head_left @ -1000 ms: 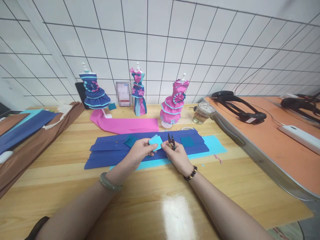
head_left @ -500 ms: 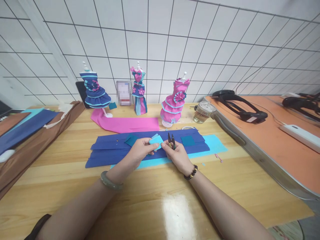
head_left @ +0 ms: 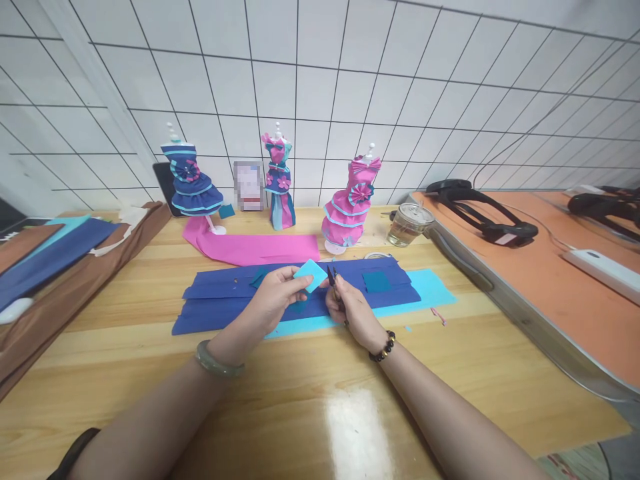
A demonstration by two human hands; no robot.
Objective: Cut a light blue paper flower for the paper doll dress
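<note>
Two forearms: yours, rising from the lower left and lower right, both cut off by the bottom edge; you wear a green bangle [head_left: 217, 362] and a beaded bracelet [head_left: 384, 347].
Left hand: your left hand [head_left: 274, 300], left of centre, has thumb and fingers pinched together on the light-blue square [head_left: 311, 275].
Right hand: your right hand [head_left: 351, 308], right of centre, is clamped around the dark snips [head_left: 332, 279], blades pointing up the frame.
Square to blades: the square sits mid-frame, up and to the right of your left hand, which is nearer, being on it; it has no clear long axis, but one corner points right, toward the blades, whose long axis runs nearly upright just beside that corner.
Hard to tell: your fingers hide the square's lower left edge and the snips' handles; you cannot tell whether blade or right fingertip touches the corner, nor how many layers you hold.
Blue strip: the dark-blue strip [head_left: 210, 313] lies crosswise below your hands, bearing a teal square [head_left: 376, 281] right of centre; your left hand partly covers another teal piece.
Pink strip: the pink strip [head_left: 255, 248] lies beyond, left of centre.
Dress forms: the blue-dressed form [head_left: 195, 183], the mixed-colour form [head_left: 279, 183] and the pink-dressed form [head_left: 346, 210] stand across the upper middle.
Screen: pixelated, upper left of centre, unreadable.
</note>
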